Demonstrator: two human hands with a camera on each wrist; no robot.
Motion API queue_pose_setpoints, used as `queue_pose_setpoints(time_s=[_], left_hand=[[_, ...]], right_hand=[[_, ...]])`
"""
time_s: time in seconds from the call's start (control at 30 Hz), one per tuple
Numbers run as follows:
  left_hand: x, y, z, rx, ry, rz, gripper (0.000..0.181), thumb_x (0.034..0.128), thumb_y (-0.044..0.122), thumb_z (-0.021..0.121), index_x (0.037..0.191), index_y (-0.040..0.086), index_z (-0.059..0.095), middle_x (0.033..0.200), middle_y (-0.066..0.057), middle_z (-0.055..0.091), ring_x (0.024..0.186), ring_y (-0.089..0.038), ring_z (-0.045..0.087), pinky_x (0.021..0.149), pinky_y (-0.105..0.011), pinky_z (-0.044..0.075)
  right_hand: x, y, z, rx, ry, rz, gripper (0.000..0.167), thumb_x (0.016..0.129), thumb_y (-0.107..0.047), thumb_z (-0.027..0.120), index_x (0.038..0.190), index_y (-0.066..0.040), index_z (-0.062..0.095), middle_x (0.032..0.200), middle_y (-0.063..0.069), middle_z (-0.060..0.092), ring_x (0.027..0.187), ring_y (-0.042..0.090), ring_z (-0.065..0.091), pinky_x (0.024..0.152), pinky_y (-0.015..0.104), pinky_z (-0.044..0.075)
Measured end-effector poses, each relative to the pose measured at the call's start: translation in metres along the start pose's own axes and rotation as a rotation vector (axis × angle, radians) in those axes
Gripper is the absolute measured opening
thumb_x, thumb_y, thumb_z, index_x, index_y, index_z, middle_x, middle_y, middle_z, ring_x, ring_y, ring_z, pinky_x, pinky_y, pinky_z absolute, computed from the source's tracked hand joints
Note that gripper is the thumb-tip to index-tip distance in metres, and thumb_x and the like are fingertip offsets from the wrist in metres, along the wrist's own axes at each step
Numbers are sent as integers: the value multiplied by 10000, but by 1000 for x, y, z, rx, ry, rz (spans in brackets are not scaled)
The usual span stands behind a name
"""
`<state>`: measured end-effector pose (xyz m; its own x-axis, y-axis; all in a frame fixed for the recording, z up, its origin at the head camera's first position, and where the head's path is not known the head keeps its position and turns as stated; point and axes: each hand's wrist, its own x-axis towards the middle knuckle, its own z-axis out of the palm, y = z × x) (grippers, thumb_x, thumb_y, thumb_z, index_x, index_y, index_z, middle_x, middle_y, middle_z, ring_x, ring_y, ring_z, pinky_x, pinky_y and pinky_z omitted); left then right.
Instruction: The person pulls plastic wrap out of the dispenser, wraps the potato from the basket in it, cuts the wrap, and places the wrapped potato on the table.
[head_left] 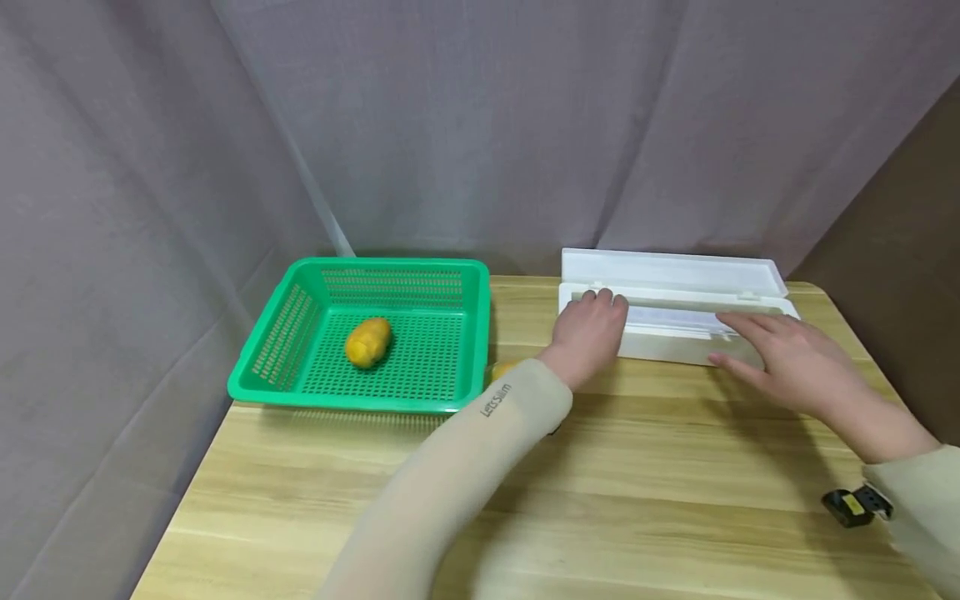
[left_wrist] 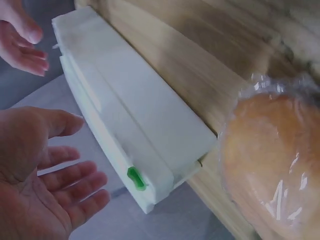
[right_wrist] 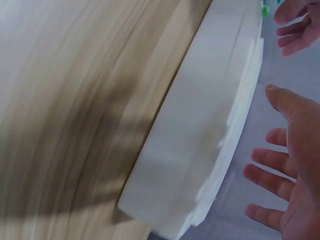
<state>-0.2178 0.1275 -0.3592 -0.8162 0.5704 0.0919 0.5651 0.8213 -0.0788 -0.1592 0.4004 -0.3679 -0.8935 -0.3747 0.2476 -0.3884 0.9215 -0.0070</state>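
Note:
A long white box [head_left: 660, 346] with its lid [head_left: 667, 268] raised stands at the back right of the table; a pale strip lies inside. My left hand [head_left: 588, 337] is over the box's left end, and in the left wrist view that hand [left_wrist: 55, 175] has its fingers loosely spread beside the box [left_wrist: 135, 100], near a green piece [left_wrist: 136, 178]. My right hand [head_left: 798, 362] hovers by the right end; in the right wrist view its fingers [right_wrist: 272, 162] are apart and hold nothing beside the box [right_wrist: 185, 125].
Left of the box sits a green basket [head_left: 470, 333] with a yellow-brown, potato-like item [head_left: 368, 342] in it. Something round and orange-brown in clear film [left_wrist: 270, 155] lies near the box's left end, mostly behind my left forearm in the head view. A grey curtain hangs behind the table.

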Motion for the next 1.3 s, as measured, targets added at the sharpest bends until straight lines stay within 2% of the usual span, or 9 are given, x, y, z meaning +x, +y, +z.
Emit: queue_pose_setpoints(time_s=[0.17,0.3,0.43,0.63,0.87,0.97,1.1,1.3], left_hand=[[10,-1,8,30,-31,-8,300,1084,140,519,1330,166,689,1222,32,687,1116,-127,650,914,-295,565],[15,-2,14,63,-60,-16,303,1095,211,523,1338,187,704,1226,47,682,1127,-112,640,929,-309,557],[17,-3,18,84,-67,-16,297,1096,275,546,1334,207,709,1211,56,673,1129,-105,634,944,-310,549],[17,-1,24,101,-72,7,291,1108,195,504,1295,219,726,1192,56,670,1145,-112,635,1002,-345,533],[17,0,31,129,-47,30,279,1105,190,515,1274,266,724,1241,62,649,1200,-120,607,1050,-378,505],[16,0,33,128,-24,43,273,1102,181,524,1267,269,723,1252,64,645,1212,-125,604,1063,-391,502],[15,1,36,125,1,57,273,1102,178,520,1256,261,730,1241,59,651,1215,-135,612,1076,-410,502],[15,2,41,126,40,63,278,1096,158,521,1260,259,722,1249,55,643,1219,-135,595,1058,-399,514]], right_hand=[[-3,12,3,-30,-63,19,698,1016,-419,723,1492,56,535,1452,370,552,1294,594,541,1120,743,341],[-5,18,5,-20,-88,41,713,1028,-420,708,1527,45,503,1520,340,510,1341,583,513,1152,763,285],[-7,23,9,-10,-64,38,699,1009,-381,737,1522,38,516,1525,311,523,1341,566,528,1153,762,285],[-13,32,20,-26,-26,4,628,1029,-369,714,1473,45,553,1464,328,565,1289,574,559,1131,793,279],[-19,40,24,14,72,-27,588,987,-295,758,1448,22,577,1427,287,564,1327,529,493,1235,726,182],[-17,43,26,11,95,-60,570,983,-290,765,1422,31,594,1381,293,592,1261,532,534,1183,720,277],[-16,47,29,-1,121,-93,532,948,-257,806,1352,46,637,1262,319,647,1087,565,606,980,714,424],[-21,52,30,-17,130,-90,480,933,-227,812,1297,45,657,1149,333,679,955,577,623,855,702,457]])
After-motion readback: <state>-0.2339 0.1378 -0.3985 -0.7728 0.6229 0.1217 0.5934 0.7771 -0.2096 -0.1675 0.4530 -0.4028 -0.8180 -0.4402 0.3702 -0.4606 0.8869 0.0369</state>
